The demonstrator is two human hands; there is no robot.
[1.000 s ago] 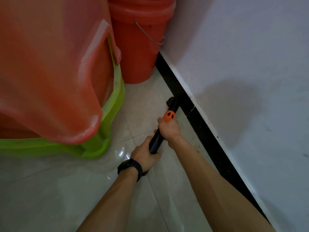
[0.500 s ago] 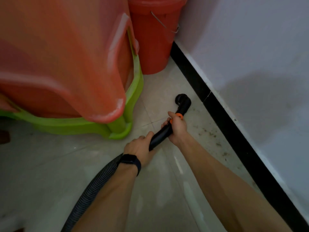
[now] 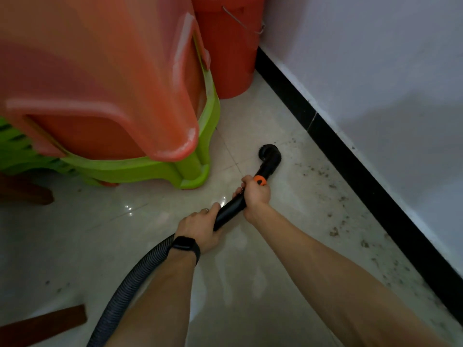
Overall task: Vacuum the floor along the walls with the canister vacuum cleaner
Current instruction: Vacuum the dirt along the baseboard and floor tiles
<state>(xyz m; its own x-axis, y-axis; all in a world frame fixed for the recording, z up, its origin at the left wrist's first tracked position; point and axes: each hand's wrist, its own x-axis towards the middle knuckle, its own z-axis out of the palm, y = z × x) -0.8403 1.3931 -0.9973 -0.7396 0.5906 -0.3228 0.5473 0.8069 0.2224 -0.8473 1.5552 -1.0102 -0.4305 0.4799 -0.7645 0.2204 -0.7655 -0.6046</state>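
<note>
- The black tube [image 3: 229, 209] of the vacuum cleaner is held in both hands above the pale floor [image 3: 250, 284], near the wall [image 3: 375, 71]. The canister itself is not seen.
- The right hand [image 3: 256, 195] is wrapped round the tube just behind its orange collar [image 3: 260, 182]. The left hand [image 3: 200, 229], with a dark band [image 3: 185, 246] at the wrist, is closed round the rear end, where the ribbed hose [image 3: 126, 284] joins.
- The round nozzle [image 3: 270, 156] is set down on the tiles between the black skirting [image 3: 350, 156] and a stack of green stools [image 3: 198, 151], touching neither.
- Specks of dirt [image 3: 333, 196] are strewn along the foot of the skirting, to the right of the nozzle.
- The step is judged best done with the nozzle kept flat to the floor and drawn slowly along the skirting's edge, so that no grit is missed.
- Care is called for with the hose, which could be snagged on the stools. The red bucket [image 3: 225, 46] in the corner is likely to block the last stretch.
</note>
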